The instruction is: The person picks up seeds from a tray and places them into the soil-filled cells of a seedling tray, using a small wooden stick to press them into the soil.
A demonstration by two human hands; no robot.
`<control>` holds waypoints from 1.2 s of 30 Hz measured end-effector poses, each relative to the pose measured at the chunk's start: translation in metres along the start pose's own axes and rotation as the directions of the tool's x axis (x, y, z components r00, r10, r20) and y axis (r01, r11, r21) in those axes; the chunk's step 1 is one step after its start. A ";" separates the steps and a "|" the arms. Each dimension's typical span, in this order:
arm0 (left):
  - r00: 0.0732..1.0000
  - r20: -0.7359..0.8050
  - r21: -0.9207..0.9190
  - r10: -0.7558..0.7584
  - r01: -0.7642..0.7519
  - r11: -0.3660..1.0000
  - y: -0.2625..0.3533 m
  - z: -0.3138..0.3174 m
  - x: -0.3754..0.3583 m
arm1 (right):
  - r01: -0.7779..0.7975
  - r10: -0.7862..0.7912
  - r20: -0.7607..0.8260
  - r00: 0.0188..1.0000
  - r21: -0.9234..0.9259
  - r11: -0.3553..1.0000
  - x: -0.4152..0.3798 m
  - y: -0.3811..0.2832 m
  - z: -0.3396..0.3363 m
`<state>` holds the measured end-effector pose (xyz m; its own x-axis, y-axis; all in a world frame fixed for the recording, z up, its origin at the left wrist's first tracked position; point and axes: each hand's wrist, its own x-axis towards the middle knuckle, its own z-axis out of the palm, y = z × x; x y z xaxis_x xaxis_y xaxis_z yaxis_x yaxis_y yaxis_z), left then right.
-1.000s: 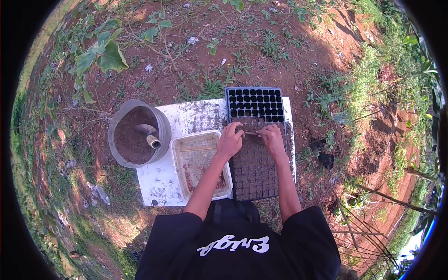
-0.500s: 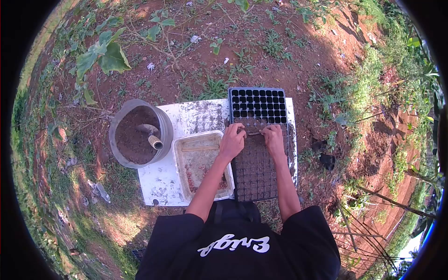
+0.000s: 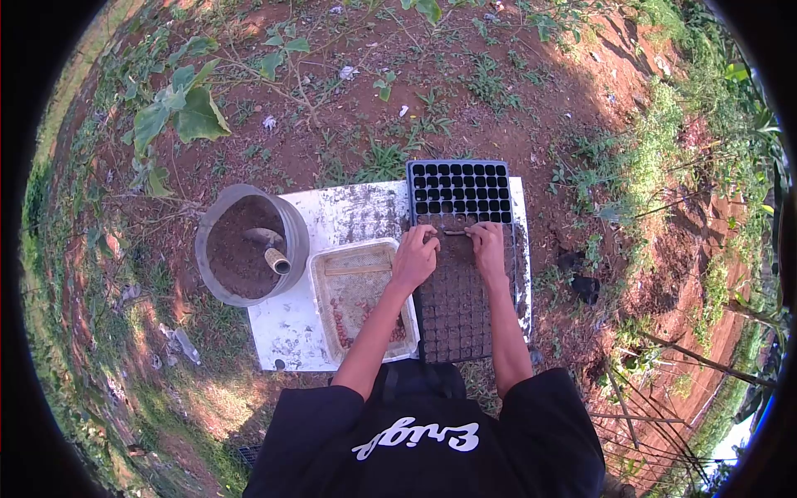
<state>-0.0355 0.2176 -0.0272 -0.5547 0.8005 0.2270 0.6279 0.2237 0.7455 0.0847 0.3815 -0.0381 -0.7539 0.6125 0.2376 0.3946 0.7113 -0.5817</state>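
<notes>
Both hands are over a black seedling tray (image 3: 459, 178) whose far rows hold empty cells and whose nearer rows are filled with dark soil. My left hand (image 3: 417, 253) is closed above the tray's left side, its fingertips pinched on something I cannot make out. Opposite it, my right hand (image 3: 487, 246) pinches a thin brown stick (image 3: 456, 232) that points left across the soil. A pale, shallow basin (image 3: 318, 309) left of the tray holds small reddish pieces and a flat wooden strip (image 3: 357, 270).
A round grey bucket (image 3: 296, 241) of soil, with a trowel (image 3: 276, 261) inside, stands at the left of the white board (image 3: 282, 332). Leafy stems (image 3: 199, 114) rise at the upper left. A dark object (image 3: 585, 288) lies on the ground at right.
The tray, basin and bucket sit slightly lower in view. Both hands remain near the same tray rows, with the stick now level with the right fingertips.
</notes>
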 end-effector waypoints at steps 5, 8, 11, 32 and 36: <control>1.000 -0.001 -0.004 0.007 -0.007 1.000 0.000 0.000 0.000 | -0.017 0.017 -0.024 1.000 -0.002 1.000 0.003 -0.002 0.001; 1.000 -0.010 -0.006 0.011 -0.011 1.000 -0.001 0.002 0.000 | -0.022 0.022 -0.026 0.999 -0.002 1.000 0.006 -0.002 0.003; 1.000 -0.025 -0.005 0.018 -0.019 1.000 -0.002 0.003 0.000 | -0.025 0.025 -0.028 0.999 -0.013 1.000 0.010 -0.005 0.002; 0.999 -0.029 -0.001 0.015 -0.015 1.000 -0.003 0.001 -0.001 | -0.010 0.010 -0.044 0.999 -0.013 1.000 0.031 0.004 0.006; 0.999 -0.026 0.004 0.019 -0.019 1.000 -0.002 0.002 -0.001 | 0.019 -0.021 -0.072 0.997 -0.030 0.999 0.040 0.003 0.014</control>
<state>-0.0354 0.2178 -0.0303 -0.5564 0.7900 0.2575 0.6408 0.2106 0.7383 0.0487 0.4029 -0.0408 -0.7226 0.6202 0.3053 0.3953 0.7330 -0.5536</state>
